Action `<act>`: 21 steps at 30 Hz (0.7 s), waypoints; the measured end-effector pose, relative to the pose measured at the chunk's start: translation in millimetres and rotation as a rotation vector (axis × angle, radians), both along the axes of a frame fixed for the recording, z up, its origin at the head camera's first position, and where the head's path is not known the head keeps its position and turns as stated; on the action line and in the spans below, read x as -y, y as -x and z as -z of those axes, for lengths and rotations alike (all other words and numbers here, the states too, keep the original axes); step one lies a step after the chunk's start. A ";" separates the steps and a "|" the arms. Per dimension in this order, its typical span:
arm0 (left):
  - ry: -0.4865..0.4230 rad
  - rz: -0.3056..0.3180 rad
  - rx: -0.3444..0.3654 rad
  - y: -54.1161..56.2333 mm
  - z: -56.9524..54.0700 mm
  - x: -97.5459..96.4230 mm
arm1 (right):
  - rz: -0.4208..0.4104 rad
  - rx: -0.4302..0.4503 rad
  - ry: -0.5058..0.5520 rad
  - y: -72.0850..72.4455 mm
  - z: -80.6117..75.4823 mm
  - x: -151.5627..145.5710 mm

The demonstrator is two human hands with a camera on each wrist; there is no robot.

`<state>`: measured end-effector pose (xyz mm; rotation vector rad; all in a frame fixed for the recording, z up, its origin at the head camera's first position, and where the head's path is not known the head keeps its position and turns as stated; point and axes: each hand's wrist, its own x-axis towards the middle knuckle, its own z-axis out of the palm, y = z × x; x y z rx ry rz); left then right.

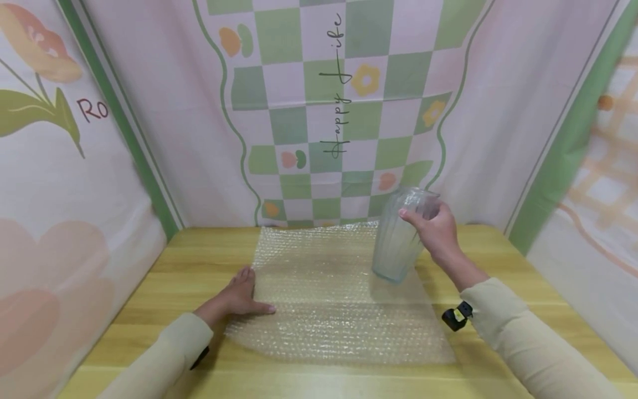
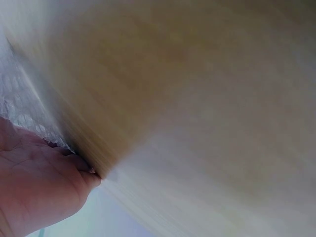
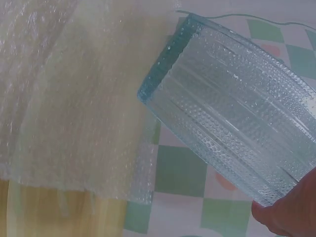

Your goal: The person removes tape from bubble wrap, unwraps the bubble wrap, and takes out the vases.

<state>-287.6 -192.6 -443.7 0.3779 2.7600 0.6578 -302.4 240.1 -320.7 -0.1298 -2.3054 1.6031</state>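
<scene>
A clear ribbed glass vase [image 1: 399, 244] is gripped near its rim by my right hand [image 1: 438, 233], thumb on the near side. It leans slightly, base down, over the right part of a bubble wrap sheet [image 1: 329, 316]. In the right wrist view the thick bluish base of the vase [image 3: 227, 108] shows apart from the bubble wrap [image 3: 74, 98]. My left hand [image 1: 244, 293] rests on the left edge of the sheet with its fingers extended and thumb spread. The left wrist view shows that palm [image 2: 44, 182] beside the crinkled bubble wrap [image 2: 24, 98].
The sheet lies flat on a wood-grain table [image 1: 199, 255], reaching its back edge. A printed curtain [image 1: 329, 111] hangs right behind the table, and further fabric panels [image 1: 75, 221] stand at both sides. Each wrist carries a dark strapped device [image 1: 456, 317].
</scene>
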 end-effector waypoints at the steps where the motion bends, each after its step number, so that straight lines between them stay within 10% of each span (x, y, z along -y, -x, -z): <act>1: 0.005 -0.001 0.002 0.2 0.3 0.0 | 0.007 -0.012 -0.006 -0.3 -0.3 -1.0; 21: 0.010 0.006 0.001 -0.3 -0.7 0.1 | 0.162 -0.203 -0.093 -5.6 5.4 -35.2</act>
